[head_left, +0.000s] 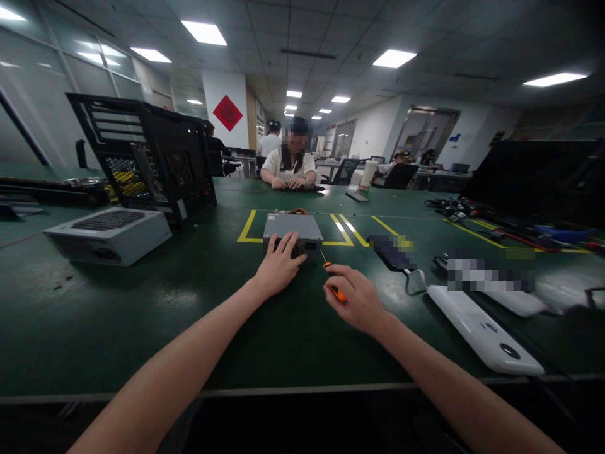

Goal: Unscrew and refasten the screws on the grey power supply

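A grey power supply box (293, 228) lies on the green table (142, 315) inside a yellow-taped rectangle. My left hand (278, 268) rests against its near face, fingers spread over the front. Just to the right, my right hand (357, 299) is closed round an orange-handled screwdriver (334, 287), whose thin shaft points toward the box's lower right corner. Orange wires show behind the box.
A second grey power supply (108, 234) and a black computer case (146, 157) stand at the left. White oblong devices (482, 328) and cables (496, 221) lie to the right. A person (290, 164) sits across the table. The table's front edge runs just below my forearms.
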`<action>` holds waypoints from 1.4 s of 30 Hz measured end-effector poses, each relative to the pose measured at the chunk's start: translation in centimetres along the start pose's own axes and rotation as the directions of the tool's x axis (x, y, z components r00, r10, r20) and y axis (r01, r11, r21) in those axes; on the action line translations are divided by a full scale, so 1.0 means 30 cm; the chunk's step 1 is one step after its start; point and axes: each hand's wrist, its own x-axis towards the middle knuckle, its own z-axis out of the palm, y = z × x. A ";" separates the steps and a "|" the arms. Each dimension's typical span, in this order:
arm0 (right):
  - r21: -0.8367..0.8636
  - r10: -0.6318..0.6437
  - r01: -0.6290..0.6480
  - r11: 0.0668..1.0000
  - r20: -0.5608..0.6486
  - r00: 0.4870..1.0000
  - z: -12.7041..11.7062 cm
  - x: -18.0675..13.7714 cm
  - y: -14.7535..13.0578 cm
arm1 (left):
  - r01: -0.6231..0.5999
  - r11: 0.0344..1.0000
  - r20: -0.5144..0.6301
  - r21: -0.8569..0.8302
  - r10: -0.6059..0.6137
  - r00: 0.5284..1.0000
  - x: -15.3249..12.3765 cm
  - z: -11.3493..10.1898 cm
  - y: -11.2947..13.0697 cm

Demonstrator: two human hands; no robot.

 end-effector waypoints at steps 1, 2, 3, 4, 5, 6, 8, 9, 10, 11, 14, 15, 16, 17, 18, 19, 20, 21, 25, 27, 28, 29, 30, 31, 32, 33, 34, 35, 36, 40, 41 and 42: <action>0.007 -0.003 0.003 1.000 0.003 1.000 -0.003 0.000 -0.002 | 0.003 1.000 0.000 -0.003 -0.003 1.000 0.000 -0.002 0.003; 0.021 0.002 -0.002 1.000 0.000 1.000 -0.004 0.001 -0.003 | 0.005 1.000 -0.001 -0.008 -0.005 1.000 0.000 -0.005 0.005; 0.042 0.014 -0.014 0.999 -0.009 1.000 -0.004 0.002 -0.003 | 0.005 1.000 -0.002 -0.014 -0.005 1.000 -0.001 -0.007 0.007; 0.069 0.035 -0.033 0.997 -0.024 0.999 -0.003 0.003 -0.004 | 0.003 1.000 -0.003 -0.019 -0.003 1.000 -0.001 -0.010 0.009; 0.096 0.059 -0.054 0.994 -0.046 0.997 0.000 0.002 -0.004 | -0.001 1.000 -0.003 -0.022 0.001 1.000 -0.002 -0.013 0.010; 0.121 0.080 -0.071 0.990 -0.067 0.995 0.002 0.001 -0.005 | -0.005 1.000 -0.002 -0.020 0.005 1.000 -0.004 -0.016 0.011; 0.143 0.101 -0.087 0.986 -0.099 0.990 0.003 -0.003 -0.007 | -0.015 1.000 0.001 -0.004 0.015 1.000 -0.010 -0.024 0.014; 0.140 0.101 -0.086 0.986 -0.106 0.989 0.001 -0.006 -0.009 | -0.020 1.000 0.003 0.007 0.020 1.000 -0.014 -0.029 0.015; 0.131 0.094 -0.080 0.988 -0.106 0.990 -0.002 -0.008 -0.010 | -0.024 1.000 0.002 0.018 0.024 1.000 -0.019 -0.033 0.017; 0.123 0.083 -0.070 0.990 -0.104 0.991 -0.007 -0.010 -0.012 | -0.027 0.999 0.001 0.027 0.027 1.000 -0.023 -0.037 0.019; 0.112 0.062 -0.049 0.993 -0.117 0.991 -0.017 -0.013 -0.016 | -0.032 0.998 -0.003 0.054 0.033 0.999 -0.033 -0.045 0.025; 0.114 0.064 -0.049 0.992 -0.132 0.989 -0.018 -0.013 -0.017 | -0.028 0.998 -0.004 0.064 0.029 1.000 -0.034 -0.046 0.027; 0.118 0.071 -0.053 0.992 -0.151 0.986 -0.017 -0.014 -0.018 | -0.021 0.997 -0.004 0.076 0.021 1.000 -0.034 -0.046 0.028; 0.122 0.081 -0.061 0.991 -0.168 0.982 -0.015 -0.014 -0.019 | -0.009 0.996 -0.003 0.089 0.009 1.000 -0.033 -0.044 0.029; 0.122 0.086 -0.065 0.990 -0.182 0.980 -0.014 -0.014 -0.019 | 0.008 0.995 -0.003 0.101 -0.008 1.000 -0.031 -0.041 0.029; 0.118 0.085 -0.063 0.991 -0.191 0.978 -0.012 -0.014 -0.020 | 0.027 0.993 -0.003 0.111 -0.027 1.000 -0.028 -0.038 0.029; 0.110 0.080 -0.059 0.992 -0.193 0.978 -0.012 -0.014 -0.021 | 0.045 0.992 -0.004 0.119 -0.045 0.999 -0.024 -0.033 0.029; 0.103 0.073 -0.054 0.993 -0.191 0.979 -0.012 -0.014 -0.022 | 0.060 0.990 -0.004 0.125 -0.060 0.998 -0.021 -0.029 0.028; 0.143 0.098 -0.077 0.987 -0.152 0.983 -0.018 -0.012 -0.022 | 0.078 0.989 -0.009 0.128 -0.077 0.997 -0.015 -0.017 0.024; 0.193 0.124 -0.098 0.976 -0.129 0.984 -0.020 -0.011 -0.022 | 0.073 0.990 -0.010 0.120 -0.072 0.997 -0.017 -0.016 0.021; 0.212 0.136 -0.107 0.971 -0.127 0.983 -0.020 -0.010 -0.022 | 0.071 0.991 -0.011 0.115 -0.070 0.998 -0.019 -0.016 0.020; 0.225 0.142 -0.110 0.968 -0.130 0.981 -0.021 -0.009 -0.023 | 0.069 0.992 -0.011 0.110 -0.068 0.998 -0.020 -0.016 0.018; 0.230 0.143 -0.109 0.967 -0.135 0.981 -0.023 -0.008 -0.025 | 0.068 0.992 -0.013 0.106 -0.067 0.998 -0.020 -0.016 0.017; 0.227 0.138 -0.104 0.968 -0.139 0.981 -0.025 -0.006 -0.027 | 0.068 0.992 -0.015 0.102 -0.066 0.998 -0.019 -0.016 0.016; 0.219 0.127 -0.095 0.971 -0.134 0.983 -0.029 -0.004 -0.029 | 0.067 0.993 -0.017 0.098 -0.065 0.998 -0.018 -0.015 0.016; 0.208 0.110 -0.082 0.975 -0.123 0.986 -0.032 -0.002 -0.030 | 0.066 0.993 -0.020 0.094 -0.064 0.998 -0.017 -0.015 0.015; 0.196 0.090 -0.068 0.978 -0.108 0.990 -0.035 -0.001 -0.031 | 0.066 0.994 -0.022 0.091 -0.064 0.998 -0.015 -0.014 0.014; 0.187 0.075 -0.056 0.981 -0.095 0.993 -0.036 -0.001 -0.032 | 0.066 0.994 -0.023 0.087 -0.064 0.998 -0.013 -0.013 0.013; 0.185 0.068 -0.052 0.981 -0.085 0.994 -0.036 -0.001 -0.032 | 0.067 0.994 -0.023 0.084 -0.065 0.998 -0.011 -0.013 0.012; 0.200 0.102 -0.074 0.977 -0.134 0.986 -0.020 -0.009 -0.032 | 0.067 0.995 -0.023 0.076 -0.066 0.998 -0.008 -0.014 0.012; 0.188 0.092 -0.063 0.980 -0.145 0.985 -0.018 -0.010 -0.032 | 0.066 0.995 -0.024 0.074 -0.064 0.998 -0.007 -0.015 0.013; 0.167 0.069 -0.044 0.985 -0.145 0.987 -0.017 -0.010 -0.032 | 0.067 0.995 -0.025 0.073 -0.065 0.998 -0.007 -0.015 0.014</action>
